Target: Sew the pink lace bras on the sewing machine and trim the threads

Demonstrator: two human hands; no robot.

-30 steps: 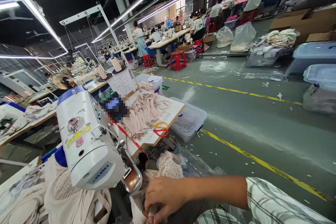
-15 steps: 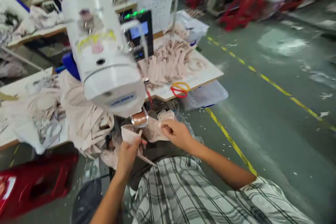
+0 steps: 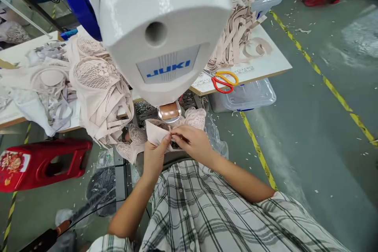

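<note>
A pale pink lace bra (image 3: 156, 132) lies across my lap, just in front of the sewing machine (image 3: 165, 39). My left hand (image 3: 155, 153) is closed on its fabric edge, thumb on top. Close against it, my right hand (image 3: 191, 141) pinches the same bra with thumb and forefinger, the fingertips of both hands nearly touching. One lace cup shows beyond my right hand, and more lace hangs to the left of my left hand. The needle area is hidden behind the machine head.
Bras (image 3: 97, 82) are heaped on the table at left. Fabric straps (image 3: 230, 39) lie at right, beside scissors (image 3: 224, 80) with red and yellow handles. A clear plastic box (image 3: 251, 96) sits below the table edge. A red stool (image 3: 44, 163) stands at lower left.
My right hand has moved left to meet my left hand at the bra's edge. The view has come closer to the machine head, which now looks larger.
</note>
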